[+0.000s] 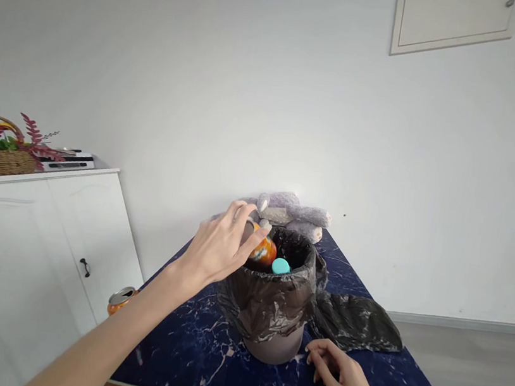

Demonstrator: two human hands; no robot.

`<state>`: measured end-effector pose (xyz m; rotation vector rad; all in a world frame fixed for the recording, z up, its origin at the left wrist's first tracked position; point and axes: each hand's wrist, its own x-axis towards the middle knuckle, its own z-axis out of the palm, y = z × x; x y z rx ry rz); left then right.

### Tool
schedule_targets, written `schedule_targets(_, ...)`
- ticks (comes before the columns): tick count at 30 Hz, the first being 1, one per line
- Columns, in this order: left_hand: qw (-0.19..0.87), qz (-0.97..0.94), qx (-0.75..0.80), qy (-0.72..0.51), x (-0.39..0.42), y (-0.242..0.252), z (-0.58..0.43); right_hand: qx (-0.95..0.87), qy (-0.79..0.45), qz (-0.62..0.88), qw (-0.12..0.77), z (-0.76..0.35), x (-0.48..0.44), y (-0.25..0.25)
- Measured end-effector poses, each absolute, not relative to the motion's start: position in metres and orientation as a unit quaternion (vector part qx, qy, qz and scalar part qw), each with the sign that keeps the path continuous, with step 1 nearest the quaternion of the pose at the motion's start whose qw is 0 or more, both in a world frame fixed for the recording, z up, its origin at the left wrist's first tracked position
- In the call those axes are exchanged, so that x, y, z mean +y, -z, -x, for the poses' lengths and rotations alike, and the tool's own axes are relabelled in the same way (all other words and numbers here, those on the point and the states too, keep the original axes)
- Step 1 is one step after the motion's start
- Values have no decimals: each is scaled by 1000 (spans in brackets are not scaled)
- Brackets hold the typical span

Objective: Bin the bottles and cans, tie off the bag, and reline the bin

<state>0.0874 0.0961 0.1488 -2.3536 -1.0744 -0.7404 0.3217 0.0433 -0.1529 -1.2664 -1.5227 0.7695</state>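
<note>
My left hand (224, 243) grips an orange soda can (266, 253) by its upper end, tilted over the mouth of a bin. The bin (276, 349) is lined with a black plastic bag (270, 310) folded over its rim. Inside the opening a turquoise cap (280, 266) shows; what it belongs to is hidden. Beside the bin's base, my right hand (340, 383) rests on the table with loosely curved fingers, a gap by the thumb and nothing held. A second orange can (122, 299), opened at the top, stands at the left, partly behind my left forearm.
Another black plastic bag (357, 322) lies flat on the dark blue marbled table (214, 366). Grey plush toys (293, 214) lie behind the bin against the wall. A white cabinet (40, 239) at the left carries a wicker flower basket (7, 162).
</note>
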Motion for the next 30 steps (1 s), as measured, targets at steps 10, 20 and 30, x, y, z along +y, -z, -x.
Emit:
schedule_targets(10,238,794,-478,292,100,-128,1,-622,-327,520,486,-324,42,150)
schedule_targets(20,104,677,-728,-30,130,-21,160,-625,-314,521,489,-321,43,152)
schedule_targets(30,248,674,-695,-40,131,3,164,-627,-313,522,487,-322,44,154)
